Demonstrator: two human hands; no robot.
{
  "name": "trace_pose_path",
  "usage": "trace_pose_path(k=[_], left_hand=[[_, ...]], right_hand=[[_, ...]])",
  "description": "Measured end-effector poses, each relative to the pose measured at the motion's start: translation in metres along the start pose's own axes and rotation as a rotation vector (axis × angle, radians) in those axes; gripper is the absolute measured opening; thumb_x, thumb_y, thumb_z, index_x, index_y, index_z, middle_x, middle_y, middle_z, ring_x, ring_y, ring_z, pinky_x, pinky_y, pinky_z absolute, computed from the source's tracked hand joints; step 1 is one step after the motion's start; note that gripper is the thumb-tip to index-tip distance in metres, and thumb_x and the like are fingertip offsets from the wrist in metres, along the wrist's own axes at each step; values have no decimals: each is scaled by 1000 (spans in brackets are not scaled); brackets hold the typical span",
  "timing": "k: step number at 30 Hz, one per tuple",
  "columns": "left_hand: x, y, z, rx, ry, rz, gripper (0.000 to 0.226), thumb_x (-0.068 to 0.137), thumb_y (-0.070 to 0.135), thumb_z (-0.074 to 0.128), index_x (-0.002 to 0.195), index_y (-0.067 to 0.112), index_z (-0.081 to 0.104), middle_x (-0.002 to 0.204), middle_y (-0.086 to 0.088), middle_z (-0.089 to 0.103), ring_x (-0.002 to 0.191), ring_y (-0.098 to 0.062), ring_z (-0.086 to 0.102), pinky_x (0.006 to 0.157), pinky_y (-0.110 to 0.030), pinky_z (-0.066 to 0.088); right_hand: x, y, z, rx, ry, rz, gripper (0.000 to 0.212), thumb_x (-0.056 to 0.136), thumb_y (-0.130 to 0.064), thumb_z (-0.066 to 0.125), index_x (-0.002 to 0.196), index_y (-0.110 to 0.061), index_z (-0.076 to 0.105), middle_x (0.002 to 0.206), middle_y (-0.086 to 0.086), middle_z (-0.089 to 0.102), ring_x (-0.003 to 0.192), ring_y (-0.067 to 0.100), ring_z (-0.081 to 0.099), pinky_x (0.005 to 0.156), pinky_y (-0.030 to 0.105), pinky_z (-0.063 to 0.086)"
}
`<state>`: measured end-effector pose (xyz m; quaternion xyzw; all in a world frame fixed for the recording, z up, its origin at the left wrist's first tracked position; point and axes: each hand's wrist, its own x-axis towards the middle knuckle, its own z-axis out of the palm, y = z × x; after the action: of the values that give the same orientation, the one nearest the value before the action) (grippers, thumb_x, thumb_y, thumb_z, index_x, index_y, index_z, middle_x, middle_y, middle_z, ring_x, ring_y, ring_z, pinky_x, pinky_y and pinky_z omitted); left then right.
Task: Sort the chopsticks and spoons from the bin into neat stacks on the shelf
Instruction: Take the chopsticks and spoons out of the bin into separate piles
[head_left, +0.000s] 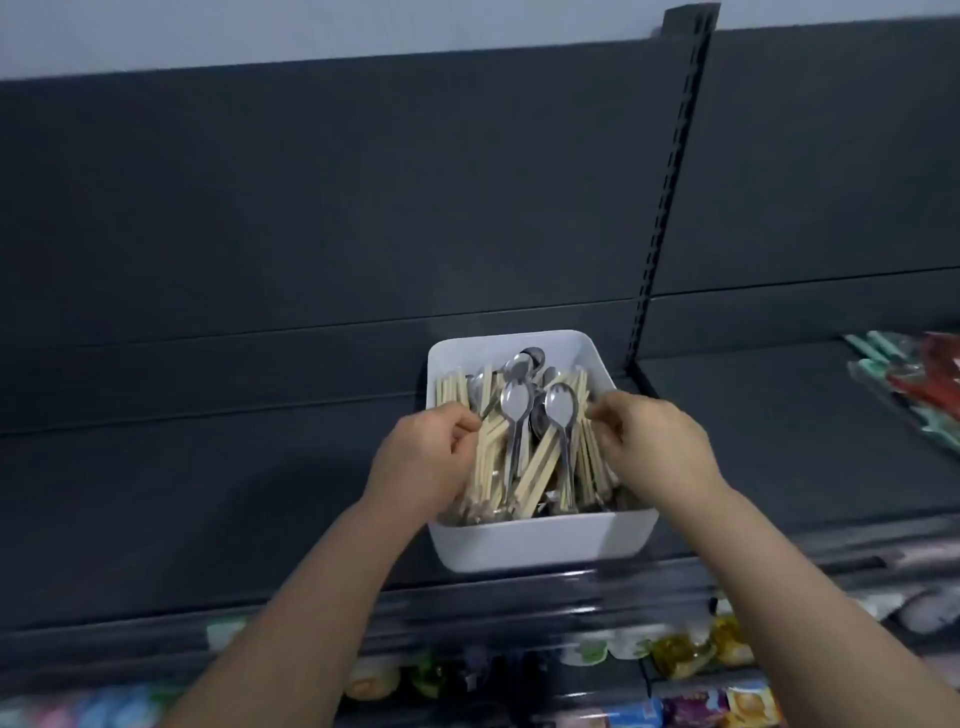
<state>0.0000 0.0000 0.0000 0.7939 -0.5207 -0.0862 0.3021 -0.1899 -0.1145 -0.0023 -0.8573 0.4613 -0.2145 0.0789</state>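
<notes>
A white plastic bin (540, 540) stands on a dark shelf (208, 493), near its front edge. It is full of mixed pale wooden chopsticks (540, 467) and metal spoons (515, 402), lying lengthwise. My left hand (426, 457) reaches into the bin's left side, its curled fingers pinching some chopsticks. Over the bin's right side, my right hand (654, 441) has its fingers curled at the chopsticks there. What exactly it pinches is hidden by the fingers.
A slotted upright post (670, 187) divides the shelf behind the bin. Packaged red and green items (914, 384) lie on the shelf at far right. Lower shelves hold colourful packets (675, 654). The shelf left of the bin is bare dark surface.
</notes>
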Motion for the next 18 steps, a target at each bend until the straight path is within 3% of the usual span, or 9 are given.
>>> trace_pose_path(k=[4, 9, 13, 18], left_hand=[[22, 6, 23, 138, -91, -60, 19, 95, 26, 55, 111, 30, 66, 103, 14, 68, 92, -7, 62, 75, -26, 50], [36, 3, 35, 231, -172, -50, 21, 95, 26, 56, 113, 27, 66, 106, 8, 68, 95, -12, 63, 82, -34, 55], [48, 9, 43, 322, -200, 1, 15, 94, 27, 55, 102, 25, 67, 98, 7, 69, 91, -15, 63, 79, -34, 54], [58, 13, 56, 368, -267, -55, 20, 87, 39, 65, 88, 20, 59, 82, 3, 64, 76, -18, 62, 65, -31, 50]], right_hand=[[25, 5, 16, -45, -58, -17, 20, 93, -28, 50, 106, -33, 64, 97, -8, 69, 90, 20, 64, 63, 26, 38], [35, -1, 41, -100, -241, 29, 18, 92, -31, 48, 103, -27, 61, 98, -5, 68, 92, 22, 63, 67, 29, 44], [34, -8, 47, -151, -320, 127, 25, 89, -37, 54, 106, -19, 50, 98, 0, 66, 93, 24, 63, 64, 29, 39], [35, -13, 47, 46, -407, 280, 27, 86, -31, 55, 103, -16, 41, 102, 5, 64, 96, 29, 62, 68, 32, 42]])
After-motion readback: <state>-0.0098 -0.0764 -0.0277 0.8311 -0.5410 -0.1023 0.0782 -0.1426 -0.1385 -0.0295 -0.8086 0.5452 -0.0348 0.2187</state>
